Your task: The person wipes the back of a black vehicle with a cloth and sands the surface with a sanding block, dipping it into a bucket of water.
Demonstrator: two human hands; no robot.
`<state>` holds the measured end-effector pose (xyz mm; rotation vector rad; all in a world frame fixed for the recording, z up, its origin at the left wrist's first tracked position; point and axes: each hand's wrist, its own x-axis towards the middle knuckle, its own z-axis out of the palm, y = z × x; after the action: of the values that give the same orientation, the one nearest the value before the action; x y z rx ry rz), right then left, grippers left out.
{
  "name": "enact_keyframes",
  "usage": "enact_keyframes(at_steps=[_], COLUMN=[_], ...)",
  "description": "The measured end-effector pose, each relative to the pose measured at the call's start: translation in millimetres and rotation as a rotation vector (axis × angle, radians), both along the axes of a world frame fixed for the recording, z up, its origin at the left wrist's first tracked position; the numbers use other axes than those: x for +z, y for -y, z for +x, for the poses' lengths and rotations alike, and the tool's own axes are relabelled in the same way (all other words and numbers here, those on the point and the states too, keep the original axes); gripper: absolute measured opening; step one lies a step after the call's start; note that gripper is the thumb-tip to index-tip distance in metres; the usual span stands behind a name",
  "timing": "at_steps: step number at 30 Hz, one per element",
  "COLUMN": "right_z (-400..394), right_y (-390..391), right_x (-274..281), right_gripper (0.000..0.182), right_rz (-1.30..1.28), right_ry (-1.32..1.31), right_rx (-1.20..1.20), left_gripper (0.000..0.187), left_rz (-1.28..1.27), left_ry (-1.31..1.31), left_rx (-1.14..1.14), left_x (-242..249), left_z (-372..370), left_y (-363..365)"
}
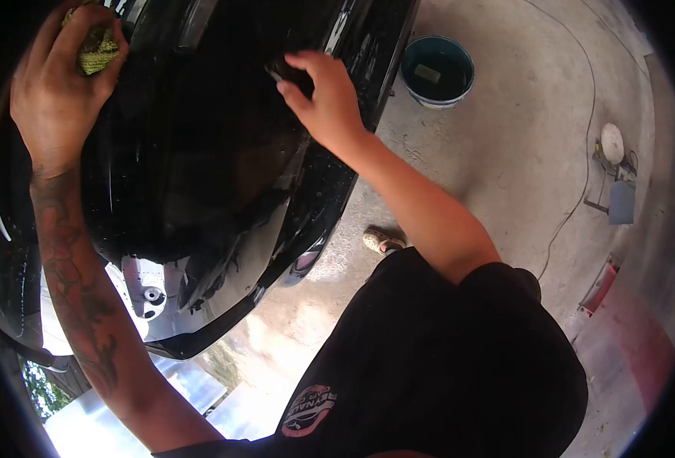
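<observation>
A glossy black car body panel [200, 153] fills the left and middle of the view, with reflections across it. My left hand [59, 103] is at the upper left, its fingers curled around a yellow-green cloth [98, 57] over the black surface. Further right, my right hand [328, 99] is closed on a small dark piece [294, 76] between thumb and fingers, close to the panel. The kind of that piece cannot be made out against the black paint.
Beside the car, a bucket [434, 102] holds dark liquid and a pale rectangular block [427, 74]. A cord [591, 99] runs over the concrete floor [505, 153]. At the right are a metal stand with a grey plate [621, 202] and a red object [601, 288].
</observation>
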<state>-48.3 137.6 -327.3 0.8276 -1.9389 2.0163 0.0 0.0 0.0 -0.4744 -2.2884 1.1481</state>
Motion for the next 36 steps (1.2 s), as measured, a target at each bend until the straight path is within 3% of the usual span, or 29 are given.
enact_keyframes(at_steps=[3,8,15,22,24,26,29,33,36], right_z=[49,31,45,3,12,17,1,-20,-20], right_y=[-21,-17,-19,-2,-14,-37,-75,-174,-282], right_x=[-17,-17,-26,-12,-20,-27,-38,-72,-140], right_gripper=[0.038,0.040,0.039,0.041,0.041,0.042,0.042,0.046,0.042], right_rz=[0.088,0.118,0.096,0.047,0.111,0.195,0.158,0.231,0.220], right_ry=[0.028,-0.087,-0.037,-0.118,-0.122,-0.141,-0.180,0.414,0.614], right_rx=[0.050,0.018,0.038,-0.066,0.052,0.211,0.267,0.331,0.183], left_gripper=[0.028,0.027,0.028,0.027,0.034,0.026,0.023,0.025,0.028], left_rz=[0.007,0.013,0.028,0.077,0.051,0.043,0.064,0.051,0.047], left_ry=[0.030,-0.002,0.005,0.086,0.057,-0.045,-0.122,-0.111,-0.108], left_rx=[0.006,-0.005,-0.004,0.006,-0.020,-0.119,-0.178,-0.209,-0.214], left_x=[2,1,0,10,6,-10,-16,-16,-14], left_z=[-1,0,0,-1,1,-6,-10,-9,-5], left_y=[0,1,4,19,12,-15,-26,-21,-21])
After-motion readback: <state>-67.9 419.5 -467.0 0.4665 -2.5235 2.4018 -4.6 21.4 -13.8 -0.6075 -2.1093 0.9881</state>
